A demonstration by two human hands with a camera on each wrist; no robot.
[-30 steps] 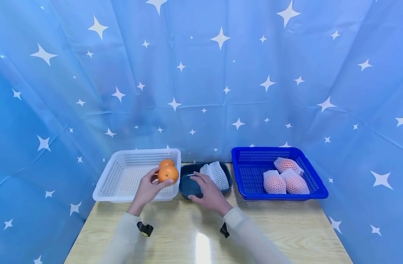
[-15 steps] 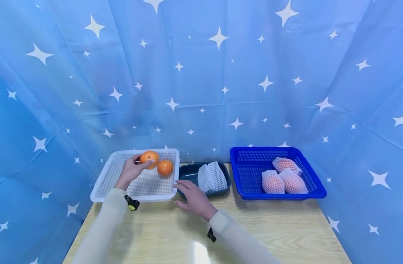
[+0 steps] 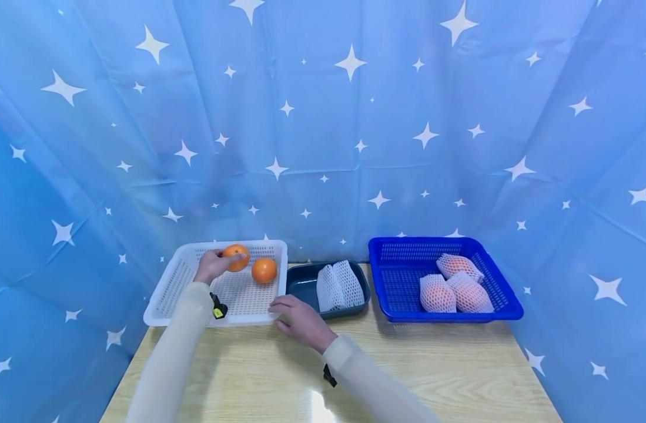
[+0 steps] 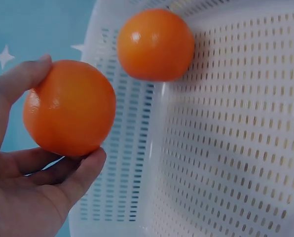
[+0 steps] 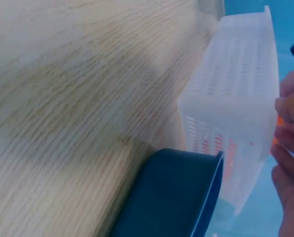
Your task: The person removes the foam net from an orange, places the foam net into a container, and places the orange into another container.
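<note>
My left hand grips an orange between thumb and fingers, over the back of the white perforated basket. A second orange lies in that basket, just right of the held one. My right hand is at the basket's front right corner, its relaxed fingers right at the rim, as the right wrist view also shows. Close beside it stands a dark teal dish with two white foam net sleeves lying in its right part.
On the right of the wooden table stands a blue perforated basket with several fruits in foam nets. A blue curtain with white stars hangs behind and at both sides.
My left hand has carried the orange leftward and back, away from the second one, then lowered it slightly. My right hand has moved left from over the teal dish to the white basket's corner.
</note>
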